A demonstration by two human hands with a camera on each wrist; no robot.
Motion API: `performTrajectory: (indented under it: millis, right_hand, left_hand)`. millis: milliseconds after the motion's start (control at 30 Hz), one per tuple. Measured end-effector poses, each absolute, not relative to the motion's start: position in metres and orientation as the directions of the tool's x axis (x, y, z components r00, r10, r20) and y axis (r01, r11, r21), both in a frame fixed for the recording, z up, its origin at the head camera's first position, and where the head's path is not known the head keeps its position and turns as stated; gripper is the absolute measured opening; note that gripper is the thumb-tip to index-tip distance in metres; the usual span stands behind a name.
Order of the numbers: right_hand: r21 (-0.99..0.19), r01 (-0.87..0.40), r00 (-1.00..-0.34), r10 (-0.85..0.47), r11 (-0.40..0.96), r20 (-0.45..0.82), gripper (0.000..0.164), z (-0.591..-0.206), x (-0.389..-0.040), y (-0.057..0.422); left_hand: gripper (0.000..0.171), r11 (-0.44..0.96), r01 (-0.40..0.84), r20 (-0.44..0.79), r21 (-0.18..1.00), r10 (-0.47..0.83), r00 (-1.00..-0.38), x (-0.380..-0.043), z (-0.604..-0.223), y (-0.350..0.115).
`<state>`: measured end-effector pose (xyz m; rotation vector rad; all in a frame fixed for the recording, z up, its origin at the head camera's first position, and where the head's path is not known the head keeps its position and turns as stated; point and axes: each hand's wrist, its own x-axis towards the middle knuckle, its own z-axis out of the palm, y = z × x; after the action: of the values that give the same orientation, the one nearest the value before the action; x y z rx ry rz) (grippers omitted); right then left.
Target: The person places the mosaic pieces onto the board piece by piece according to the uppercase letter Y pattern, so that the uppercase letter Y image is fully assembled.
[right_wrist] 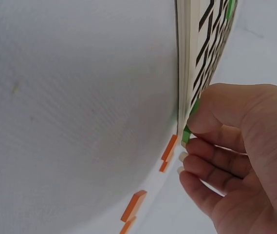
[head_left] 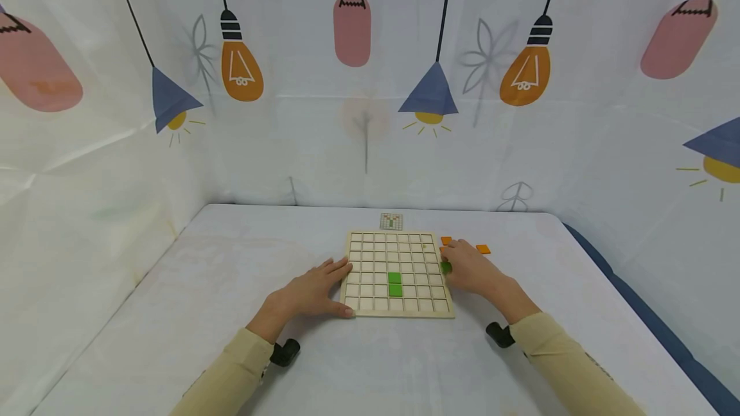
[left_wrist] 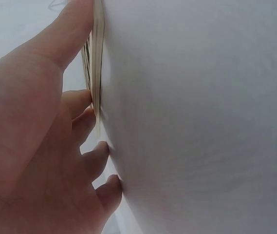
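A pale wooden grid board [head_left: 399,314] lies on the white table, with two green square tiles [head_left: 395,284] set one behind the other in its lower middle. Along the board's left edge rests my left hand [head_left: 315,286], fingers spread, the thumb by the near left corner. My right hand [head_left: 471,268] is at the board's right edge and pinches a green tile [right_wrist: 186,136] between thumb and fingers, which partly hide it. Past those fingertips lie several orange tiles [head_left: 483,249]; the right wrist view shows some orange tiles [right_wrist: 134,205] flat on the table.
Behind the board lies a small card [head_left: 391,221] printed with a grid pattern. A white cloth wall [head_left: 370,146] with printed lamps rises at the table's far edge. Dark blue material [head_left: 636,307] shows beyond the table's right side.
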<state>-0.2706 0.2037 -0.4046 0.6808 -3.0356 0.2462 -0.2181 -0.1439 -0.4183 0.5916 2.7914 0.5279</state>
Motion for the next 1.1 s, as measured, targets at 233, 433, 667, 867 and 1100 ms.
performTrajectory:
  millis: [233,433,667,867,1100]
  right_hand:
    - [-0.157,-0.458,-0.889,-0.451,0.875,0.076,0.016,-0.403,-0.269,0.200]
    - [-0.158,-0.476,-0.879,-0.466,0.865,0.100,0.018,-0.407,-0.270,0.196]
    - [-0.177,-0.479,-0.878,-0.467,0.860,0.110,0.021,-0.409,-0.270,0.190]
    - [-0.184,-0.504,-0.864,-0.489,0.844,0.121,0.021,-0.411,-0.273,0.186]
    - [-0.211,-0.537,-0.844,-0.517,0.817,0.145,0.021,-0.415,-0.276,0.182]
  left_hand:
    - [0.100,0.851,0.349,-0.155,0.393,0.435,-0.887,-0.218,-0.419,-0.144]
    - [0.100,0.852,0.351,-0.154,0.389,0.436,-0.887,-0.218,-0.419,-0.144]
    - [0.100,0.854,0.349,-0.156,0.385,0.433,-0.888,-0.219,-0.420,-0.144]
    - [0.100,0.856,0.351,-0.158,0.380,0.435,-0.887,-0.220,-0.420,-0.145]
    - [0.099,0.850,0.351,-0.150,0.392,0.436,-0.887,-0.219,-0.418,-0.145]
